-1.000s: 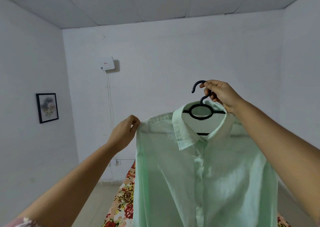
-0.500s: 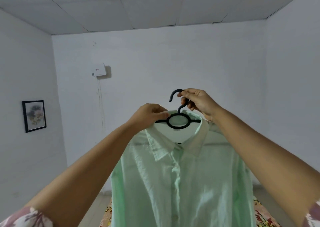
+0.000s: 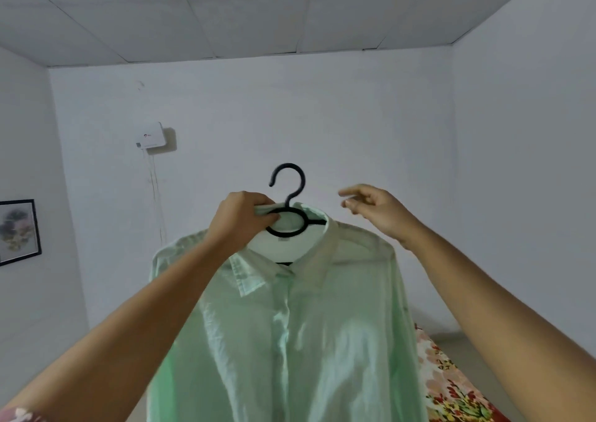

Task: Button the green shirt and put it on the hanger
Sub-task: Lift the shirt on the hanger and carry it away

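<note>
Left hand [image 3: 240, 220] raised, gripping the hanger [image 3: 303, 181], right hand [image 3: 377, 210] raised nearby, fingers relaxed, empty

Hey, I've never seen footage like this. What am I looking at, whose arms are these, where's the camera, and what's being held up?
There is no machine here. The two bare arms belong to a person, and the single wide-angle camera is worn on that person's head, so you see the room roughly as they do.

The left hand grips the collar of a pale green button-front shirt together with the ring of a black plastic hanger that sits inside the collar. The shirt hangs from the hanger, and its front looks closed. The right hand is beside the hook with relaxed fingers, holding nothing.

Low on the right is a flowered red and cream bedcover. On the white walls are a black-framed picture and a small white box with cables hanging below it.
</note>
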